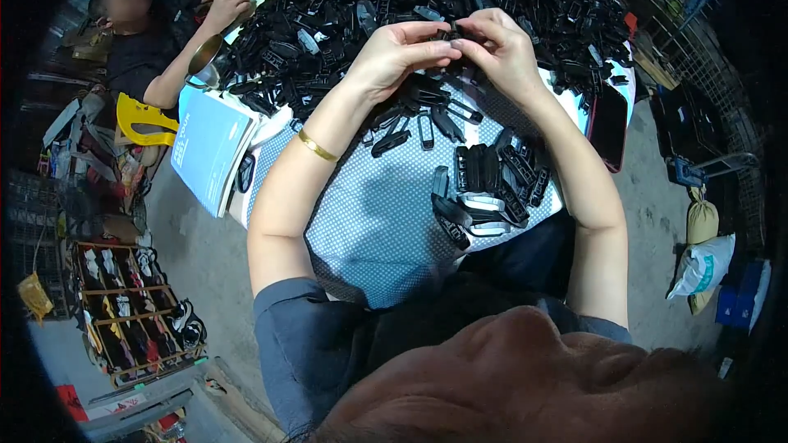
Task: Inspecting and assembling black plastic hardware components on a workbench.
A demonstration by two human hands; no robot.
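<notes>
My left hand (400, 57) and my right hand (502, 51) meet over the near edge of a big heap of black parts (328, 12). Between their pinched fingertips is a small black piece (451, 34), mostly covered by the fingers. Its exact kind cannot be made out. Several loose black oblong parts (427, 131) lie just below my hands on a patterned grey-white cloth (361, 221). Closer to me on the right, a group of black pieces (478, 168) is lined up side by side, with some silver-faced ones (484, 203) at its near end.
A blue-covered book (205, 148) rests at the table's left edge, a dark phone (607, 127) at the right. Across on the left, a co-worker's hands (230, 6) are at the heap, near a round metal bowl (207, 61). A yellow stool (144, 119) stands beside that person.
</notes>
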